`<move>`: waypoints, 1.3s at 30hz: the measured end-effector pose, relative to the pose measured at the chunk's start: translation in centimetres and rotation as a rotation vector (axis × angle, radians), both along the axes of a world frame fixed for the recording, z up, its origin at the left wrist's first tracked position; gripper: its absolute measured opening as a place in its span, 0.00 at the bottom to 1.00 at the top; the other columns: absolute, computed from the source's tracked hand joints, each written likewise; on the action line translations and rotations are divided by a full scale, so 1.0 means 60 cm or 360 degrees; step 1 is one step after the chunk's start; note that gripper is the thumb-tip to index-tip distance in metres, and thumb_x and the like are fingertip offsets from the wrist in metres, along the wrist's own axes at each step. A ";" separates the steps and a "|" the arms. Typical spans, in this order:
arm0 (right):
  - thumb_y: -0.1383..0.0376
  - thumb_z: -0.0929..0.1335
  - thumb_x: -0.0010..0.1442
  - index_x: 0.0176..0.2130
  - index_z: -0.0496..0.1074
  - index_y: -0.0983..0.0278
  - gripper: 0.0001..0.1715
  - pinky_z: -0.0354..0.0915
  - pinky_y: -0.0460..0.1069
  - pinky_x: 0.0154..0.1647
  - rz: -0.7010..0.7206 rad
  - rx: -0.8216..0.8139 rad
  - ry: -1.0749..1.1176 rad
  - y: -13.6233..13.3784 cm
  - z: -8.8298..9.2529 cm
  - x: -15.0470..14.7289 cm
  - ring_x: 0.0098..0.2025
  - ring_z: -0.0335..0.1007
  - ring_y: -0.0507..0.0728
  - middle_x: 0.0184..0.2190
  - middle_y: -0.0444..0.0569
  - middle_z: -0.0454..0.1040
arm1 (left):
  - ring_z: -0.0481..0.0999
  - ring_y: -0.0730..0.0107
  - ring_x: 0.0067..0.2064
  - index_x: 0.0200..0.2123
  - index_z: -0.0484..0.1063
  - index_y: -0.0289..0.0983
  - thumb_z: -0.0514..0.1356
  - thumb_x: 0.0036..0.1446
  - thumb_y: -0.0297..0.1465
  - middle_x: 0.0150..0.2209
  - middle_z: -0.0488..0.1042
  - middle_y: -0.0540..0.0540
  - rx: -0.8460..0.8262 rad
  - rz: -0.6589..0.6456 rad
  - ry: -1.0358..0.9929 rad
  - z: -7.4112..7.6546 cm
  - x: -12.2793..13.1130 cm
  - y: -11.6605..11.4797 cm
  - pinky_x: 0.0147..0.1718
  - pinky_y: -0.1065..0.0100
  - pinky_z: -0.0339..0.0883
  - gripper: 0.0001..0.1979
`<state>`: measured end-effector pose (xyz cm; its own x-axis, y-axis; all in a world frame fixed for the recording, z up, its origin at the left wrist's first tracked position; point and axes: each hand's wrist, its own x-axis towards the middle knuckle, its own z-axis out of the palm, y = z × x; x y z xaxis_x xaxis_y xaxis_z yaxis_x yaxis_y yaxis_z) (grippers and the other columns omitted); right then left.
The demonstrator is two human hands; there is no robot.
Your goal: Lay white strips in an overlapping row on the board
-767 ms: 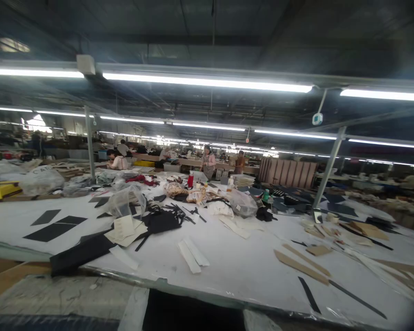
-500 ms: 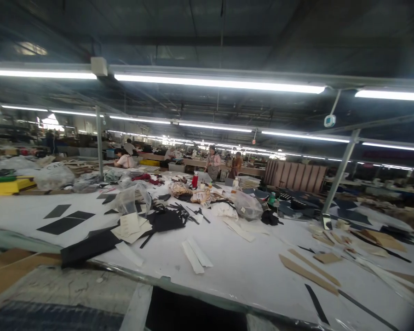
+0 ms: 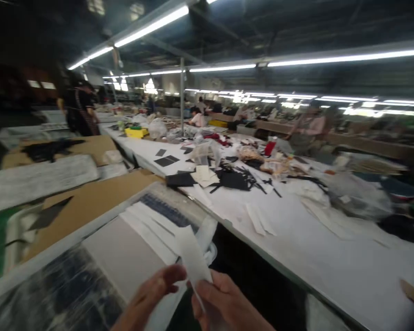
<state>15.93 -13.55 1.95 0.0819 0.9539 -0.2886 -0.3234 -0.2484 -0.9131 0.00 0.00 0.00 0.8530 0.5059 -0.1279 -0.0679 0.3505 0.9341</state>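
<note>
A white strip of paper or fabric [image 3: 192, 255] stands up in my right hand [image 3: 224, 299], which grips its lower part between thumb and fingers. Just left of the strip is my left hand [image 3: 152, 292], its fingers loosely curved and apart with nothing between them; whether a fingertip touches the strip is hard to see. More long white strips [image 3: 153, 230] lie beyond my hands, on a pale grey sheet [image 3: 120, 257]. Both hands are partly cut off by the lower edge of the view.
A long white table [image 3: 227, 202] runs along the right, bearing black pieces [image 3: 232, 180], cream pieces [image 3: 204, 175], plastic bags and two white strips [image 3: 260, 219]. Brown board [image 3: 100, 202] lies at left. A dark gap separates table and near surface. A person in dark clothes [image 3: 81, 110] stands far left.
The view has swung left and down. Both my hands have come into sight, the right one holding a white strip. The near surface with the strips now shows.
</note>
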 end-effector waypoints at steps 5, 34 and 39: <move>0.51 0.64 0.66 0.33 0.71 0.69 0.24 0.58 0.43 0.22 0.0063 -0.0030 -0.0032 0.027 -0.009 -0.008 0.19 0.65 0.47 0.21 0.45 0.71 | 0.72 0.67 0.20 0.59 0.67 0.33 0.56 0.60 0.50 0.19 0.68 0.51 -0.0360 -0.0065 -0.0111 -0.002 0.038 -0.051 0.22 0.67 0.66 0.32; 0.46 0.66 0.63 0.34 0.76 0.71 0.30 0.67 0.46 0.28 0.0612 -0.0197 0.0048 0.063 -0.033 -0.062 0.24 0.72 0.50 0.26 0.52 0.77 | 0.73 0.72 0.27 0.37 0.76 0.34 0.64 0.57 0.41 0.31 0.75 0.45 -0.0464 0.0547 -0.0025 -0.001 -0.003 -0.054 0.21 0.74 0.66 0.15; 0.43 0.65 0.62 0.27 0.73 0.70 0.33 0.61 0.43 0.23 0.0621 -0.0289 -0.0039 0.081 -0.028 -0.056 0.20 0.67 0.48 0.20 0.48 0.72 | 0.77 0.66 0.37 0.37 0.77 0.32 0.62 0.59 0.41 0.28 0.76 0.44 -0.0131 0.0738 0.0013 0.004 0.000 -0.051 0.37 0.70 0.72 0.16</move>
